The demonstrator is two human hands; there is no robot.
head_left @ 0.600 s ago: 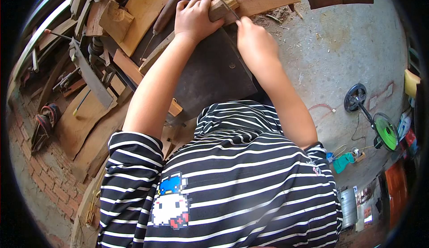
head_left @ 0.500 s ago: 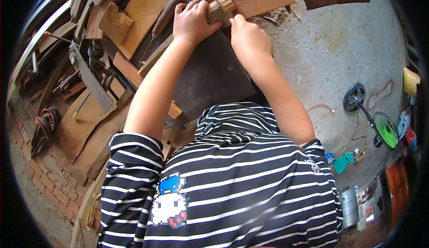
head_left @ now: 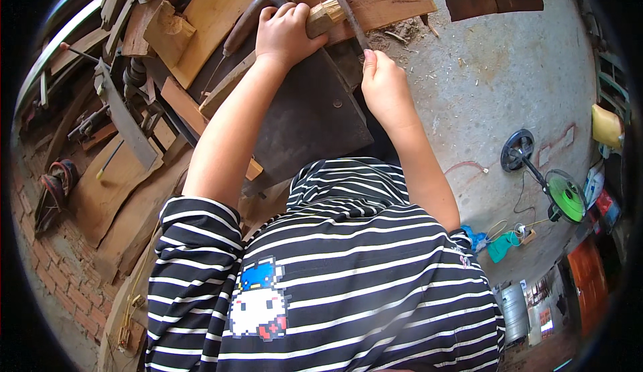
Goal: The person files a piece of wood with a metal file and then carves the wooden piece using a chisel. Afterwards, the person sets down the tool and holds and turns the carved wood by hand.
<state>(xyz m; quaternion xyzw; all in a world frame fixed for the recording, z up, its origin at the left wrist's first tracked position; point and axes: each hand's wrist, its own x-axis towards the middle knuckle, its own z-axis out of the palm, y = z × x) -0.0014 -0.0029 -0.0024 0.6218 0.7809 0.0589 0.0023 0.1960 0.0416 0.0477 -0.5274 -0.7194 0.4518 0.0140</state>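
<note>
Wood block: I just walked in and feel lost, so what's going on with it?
The person's left hand grips the wood block near the dark work surface. The right hand holds one end of a long, narrow tool, which is by the block's pale end; whether they touch is unclear.

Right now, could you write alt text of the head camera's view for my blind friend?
A person's left hand grips a wooden block while the right hand holds a long, thin tool at the block's pale end. Wooden boards crowd the upper left; a green fan stands at right.
</note>
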